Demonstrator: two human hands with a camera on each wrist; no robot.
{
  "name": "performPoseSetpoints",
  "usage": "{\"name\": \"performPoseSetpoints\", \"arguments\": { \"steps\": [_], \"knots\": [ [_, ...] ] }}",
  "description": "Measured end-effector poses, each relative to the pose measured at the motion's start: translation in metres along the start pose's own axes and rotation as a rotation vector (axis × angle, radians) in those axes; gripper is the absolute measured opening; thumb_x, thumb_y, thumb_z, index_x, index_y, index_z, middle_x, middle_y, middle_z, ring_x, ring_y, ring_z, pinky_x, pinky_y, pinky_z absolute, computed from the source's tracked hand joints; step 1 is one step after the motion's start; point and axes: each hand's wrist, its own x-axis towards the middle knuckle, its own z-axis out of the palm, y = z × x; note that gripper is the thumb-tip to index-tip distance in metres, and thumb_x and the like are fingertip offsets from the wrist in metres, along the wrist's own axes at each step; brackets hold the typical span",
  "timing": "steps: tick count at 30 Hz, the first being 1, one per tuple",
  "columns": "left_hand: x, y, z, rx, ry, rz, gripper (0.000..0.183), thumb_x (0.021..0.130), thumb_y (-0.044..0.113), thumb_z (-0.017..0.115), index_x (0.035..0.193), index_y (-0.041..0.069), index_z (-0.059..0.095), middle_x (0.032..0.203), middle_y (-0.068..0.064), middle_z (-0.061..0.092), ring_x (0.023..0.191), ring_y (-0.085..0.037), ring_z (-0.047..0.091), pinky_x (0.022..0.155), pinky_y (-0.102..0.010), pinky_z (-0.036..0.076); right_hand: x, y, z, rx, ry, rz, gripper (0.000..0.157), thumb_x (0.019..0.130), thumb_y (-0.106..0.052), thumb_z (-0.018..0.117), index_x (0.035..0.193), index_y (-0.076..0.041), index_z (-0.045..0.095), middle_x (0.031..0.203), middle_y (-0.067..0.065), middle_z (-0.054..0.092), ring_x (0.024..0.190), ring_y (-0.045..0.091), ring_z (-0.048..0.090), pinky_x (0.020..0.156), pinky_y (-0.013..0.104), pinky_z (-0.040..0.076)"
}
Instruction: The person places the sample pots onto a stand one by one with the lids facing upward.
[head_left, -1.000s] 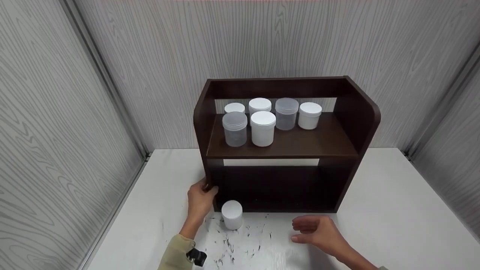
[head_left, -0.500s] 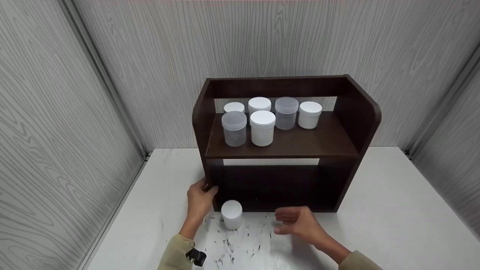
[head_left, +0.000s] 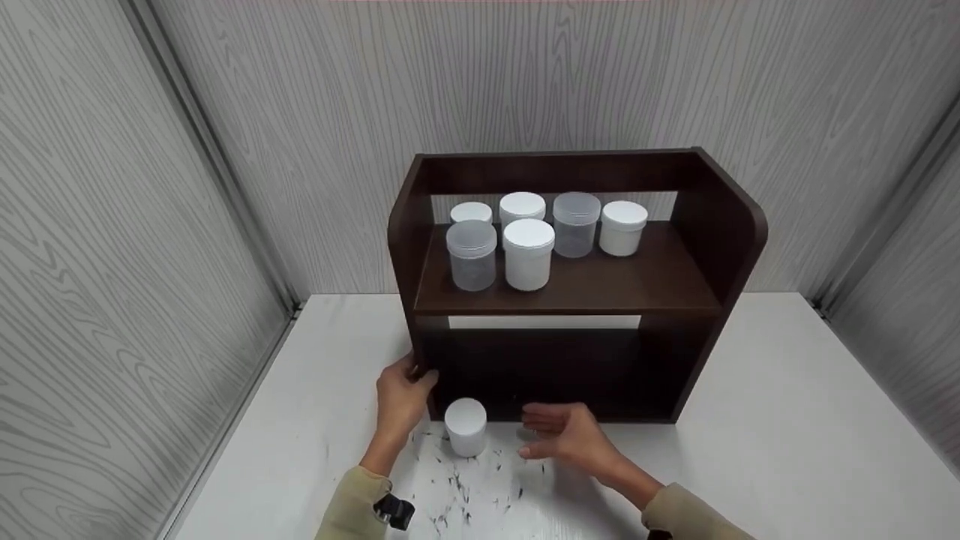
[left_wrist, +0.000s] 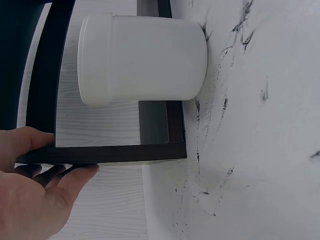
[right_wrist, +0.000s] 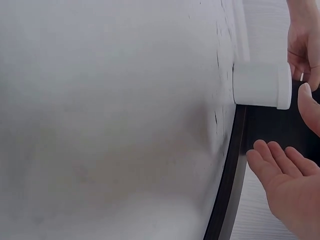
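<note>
A white lidded jar [head_left: 466, 429] stands upright on the table, just in front of the lower left of a dark brown two-tier shelf [head_left: 600, 298]. My left hand [head_left: 400, 399] grips the front edge of the shelf's left side panel, thumb on one side and fingers on the other, as the left wrist view shows beside the jar [left_wrist: 145, 57]. To the jar's right, my right hand [head_left: 571, 438] holds nothing; its fingers are extended and the thumb stands apart. In the right wrist view a gap separates this hand [right_wrist: 295, 187] from the jar [right_wrist: 261, 85].
On the upper tier stand several lidded jars, among them a front white jar [head_left: 527, 259], a front translucent jar [head_left: 472, 259] and a small white jar [head_left: 622, 231] at the right. Dark scuff marks [head_left: 459, 491] streak the white table [head_left: 787, 420]. Grey wood-grain walls enclose it.
My right hand has moved left and slightly away from me, closer to the jar on the table. The left hand keeps its grip on the shelf, and the jars have not moved.
</note>
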Motion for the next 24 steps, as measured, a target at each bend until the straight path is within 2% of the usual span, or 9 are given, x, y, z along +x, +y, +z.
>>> {"name": "performPoseSetpoints", "arguments": {
  "steps": [12,17,24],
  "knots": [
    [0.001,0.0,0.001,-0.009,-0.003,0.009,0.047,0.096,0.003,0.069,0.14,-0.013,0.059,0.133,-0.028,0.066,0.119,-0.039,0.068,0.094,-0.043,0.059,0.022,-0.001,0.024,-0.031,-0.008,0.009,0.072,0.083,-0.005,0.09,0.145,0.01,0.056,0.143,0.029,0.059,0.13,0.042,0.061,0.106,0.053,0.051],
    [0.001,0.001,0.0,-0.022,-0.027,-0.004,0.051,0.097,0.003,0.067,0.144,-0.014,0.054,0.139,-0.029,0.062,0.124,-0.042,0.064,0.097,-0.043,0.058,0.031,0.002,0.032,-0.02,-0.018,0.017,0.075,0.082,-0.007,0.091,0.146,0.01,0.055,0.146,0.029,0.057,0.13,0.043,0.06,0.106,0.051,0.052],
    [0.001,0.001,0.0,-0.018,-0.03,0.0,0.052,0.097,0.003,0.067,0.145,-0.014,0.053,0.14,-0.03,0.061,0.125,-0.042,0.064,0.097,-0.043,0.057,0.041,0.005,0.042,-0.009,-0.024,-0.014,0.077,0.08,-0.001,0.092,0.146,0.012,0.053,0.145,0.03,0.057,0.128,0.042,0.062,0.101,0.045,0.056]
  ]
}}
